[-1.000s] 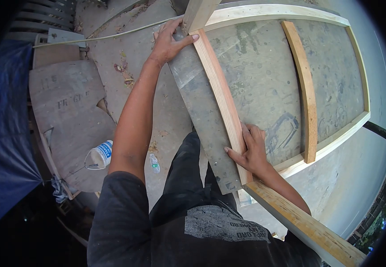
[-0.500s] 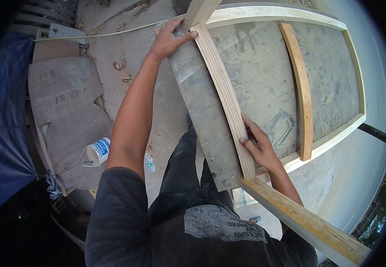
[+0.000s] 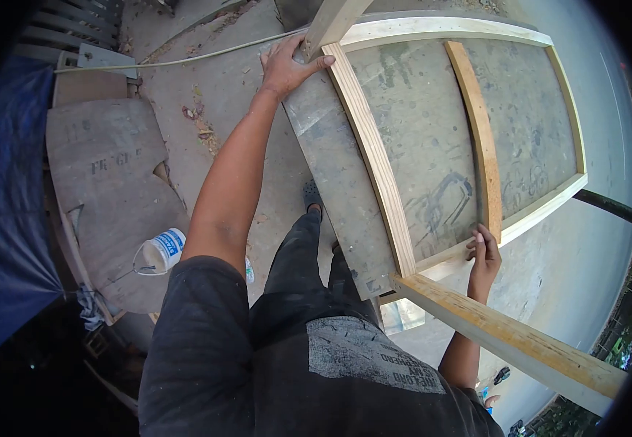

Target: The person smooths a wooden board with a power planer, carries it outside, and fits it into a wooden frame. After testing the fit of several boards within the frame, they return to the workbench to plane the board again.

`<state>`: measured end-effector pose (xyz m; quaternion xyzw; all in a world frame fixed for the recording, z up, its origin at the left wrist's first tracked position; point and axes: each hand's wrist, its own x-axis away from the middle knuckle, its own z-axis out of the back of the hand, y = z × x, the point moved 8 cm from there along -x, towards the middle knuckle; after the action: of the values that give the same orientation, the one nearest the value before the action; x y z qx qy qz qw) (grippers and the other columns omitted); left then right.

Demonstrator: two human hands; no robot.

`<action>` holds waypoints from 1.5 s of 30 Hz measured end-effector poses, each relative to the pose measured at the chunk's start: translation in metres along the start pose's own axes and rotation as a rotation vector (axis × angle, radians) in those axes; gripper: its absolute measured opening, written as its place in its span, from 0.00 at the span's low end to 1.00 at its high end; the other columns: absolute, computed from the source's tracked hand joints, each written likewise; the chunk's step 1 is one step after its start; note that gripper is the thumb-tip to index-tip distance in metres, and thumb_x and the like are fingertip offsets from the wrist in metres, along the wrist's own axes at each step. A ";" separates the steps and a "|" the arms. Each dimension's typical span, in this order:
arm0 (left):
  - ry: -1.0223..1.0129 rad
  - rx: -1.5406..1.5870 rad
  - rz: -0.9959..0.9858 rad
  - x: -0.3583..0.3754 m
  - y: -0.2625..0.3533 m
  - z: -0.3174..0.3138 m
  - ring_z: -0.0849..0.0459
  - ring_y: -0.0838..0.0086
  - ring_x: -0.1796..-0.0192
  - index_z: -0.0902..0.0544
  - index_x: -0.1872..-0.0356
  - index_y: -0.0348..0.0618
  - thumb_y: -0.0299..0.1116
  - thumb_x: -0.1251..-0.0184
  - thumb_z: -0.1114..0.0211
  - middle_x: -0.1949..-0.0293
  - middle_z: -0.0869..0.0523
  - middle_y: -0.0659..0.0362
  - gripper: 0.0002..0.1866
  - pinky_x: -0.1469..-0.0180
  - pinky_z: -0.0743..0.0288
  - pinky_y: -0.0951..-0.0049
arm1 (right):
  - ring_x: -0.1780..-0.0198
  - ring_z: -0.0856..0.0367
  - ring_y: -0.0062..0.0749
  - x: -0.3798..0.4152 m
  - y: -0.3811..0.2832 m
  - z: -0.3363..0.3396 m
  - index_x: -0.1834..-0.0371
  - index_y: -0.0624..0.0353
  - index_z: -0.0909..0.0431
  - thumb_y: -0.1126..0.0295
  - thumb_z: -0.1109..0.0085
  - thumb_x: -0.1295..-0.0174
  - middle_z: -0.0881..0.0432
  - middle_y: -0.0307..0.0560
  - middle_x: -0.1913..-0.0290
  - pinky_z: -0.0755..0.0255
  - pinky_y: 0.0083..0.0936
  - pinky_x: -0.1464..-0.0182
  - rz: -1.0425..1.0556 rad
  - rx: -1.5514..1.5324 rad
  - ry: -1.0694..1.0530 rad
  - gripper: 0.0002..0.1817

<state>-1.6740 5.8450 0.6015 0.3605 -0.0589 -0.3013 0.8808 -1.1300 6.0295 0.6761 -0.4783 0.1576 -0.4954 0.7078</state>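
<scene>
A pale wooden slat spans the near end of a wooden frame lying on a worn plywood board. At its far end my left hand grips the corner, thumb over the slat's tip and fingers beside an upright post. My right hand is off that slat, with loosely bent fingers apart. It hovers by the frame's side rail, fingertips close to the lower end of a browner middle slat. Nothing shows in its grasp.
A wooden leg juts from the near corner toward the lower right. The plywood board extends past the frame on my side. To the left are a white bucket, a stained sheet, a blue tarp and a hose.
My right hand has let go of the near slat and moved right and down toward the side rail. My left hand stays at the corner. The near slat's lower end has shifted slightly.
</scene>
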 end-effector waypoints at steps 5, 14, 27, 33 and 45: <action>-0.043 0.015 0.041 0.010 0.011 0.002 0.37 0.55 0.26 0.27 0.30 0.51 0.82 0.57 0.36 0.32 0.26 0.50 0.57 0.25 0.58 0.49 | 0.76 0.18 0.27 0.181 0.073 0.017 0.71 0.67 0.15 0.65 0.38 0.35 0.17 0.47 0.79 0.24 0.30 0.72 -0.588 0.443 -0.501 0.14; 0.053 0.064 -0.109 0.048 0.019 0.015 0.40 0.52 0.25 0.35 0.26 0.38 0.66 0.36 0.40 0.27 0.34 0.45 0.47 0.23 0.58 0.48 | 0.39 0.27 0.52 0.066 -0.124 -0.153 0.38 0.61 0.26 0.61 0.29 0.45 0.25 0.57 0.39 0.33 0.45 0.39 0.468 0.649 0.065 0.32; -0.189 -0.288 -0.430 0.183 0.102 -0.034 0.53 0.47 0.19 0.39 0.27 0.29 0.51 0.25 0.48 0.22 0.46 0.40 0.38 0.21 0.65 0.45 | 0.45 0.22 0.48 0.061 -0.121 -0.158 0.44 0.63 0.24 0.64 0.34 0.41 0.20 0.53 0.47 0.39 0.42 0.39 0.378 0.719 0.191 0.23; -0.016 0.409 -0.365 0.164 0.069 0.018 0.42 0.51 0.23 0.32 0.30 0.34 0.29 0.26 0.48 0.25 0.38 0.44 0.25 0.23 0.52 0.54 | 0.48 0.20 0.51 0.038 -0.142 -0.129 0.43 0.59 0.24 0.66 0.34 0.40 0.17 0.55 0.54 0.36 0.41 0.43 0.169 0.665 0.128 0.22; -0.909 0.124 1.474 0.415 -0.270 0.069 0.30 0.53 0.29 0.29 0.31 0.39 0.58 0.27 0.47 0.30 0.27 0.46 0.35 0.30 0.36 0.56 | 0.48 0.19 0.54 0.029 -0.153 -0.127 0.36 0.59 0.25 0.61 0.34 0.36 0.17 0.60 0.47 0.28 0.41 0.43 -0.043 0.488 0.020 0.26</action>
<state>-1.4915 5.4154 0.4236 0.1224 -0.6400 0.2352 0.7212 -1.2893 5.9305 0.7481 -0.2915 0.0300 -0.5384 0.7901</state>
